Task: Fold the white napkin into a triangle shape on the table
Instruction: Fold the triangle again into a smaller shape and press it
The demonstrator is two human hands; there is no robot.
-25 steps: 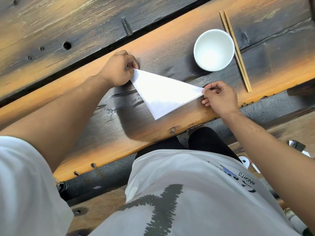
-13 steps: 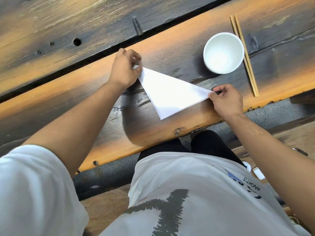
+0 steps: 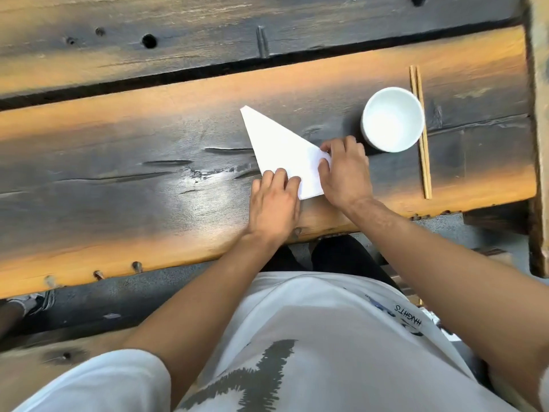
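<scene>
The white napkin point(image 3: 279, 147) lies flat on the dark wooden table point(image 3: 118, 173) as a triangle, its far tip pointing away from both hands and its near corner tucked between them. What has changed is the grip: half a second ago each hand pinched an opposite tip of the triangle and held it stretched out; now both have come in to the near end. The left hand point(image 3: 274, 203) rests palm down, fingers point(image 3: 280, 178) together and flat on the near left edge, pressing rather than gripping. The right hand point(image 3: 344, 171) curls over the right corner, thumb and forefinger on the paper; whether they pinch a layer or only press it, I cannot tell, though the paper under them looks slightly lifted or creased.

In my judgement the triangle is essentially made, and this is the smoothing of the fold, or possibly the start of a further one.

The far tip, earlier under the left fingers, is now free. The white bowl point(image 3: 392, 118) sits just beyond the right fingers, with the chopsticks point(image 3: 420, 132) along its far side; neither has been touched.
</scene>
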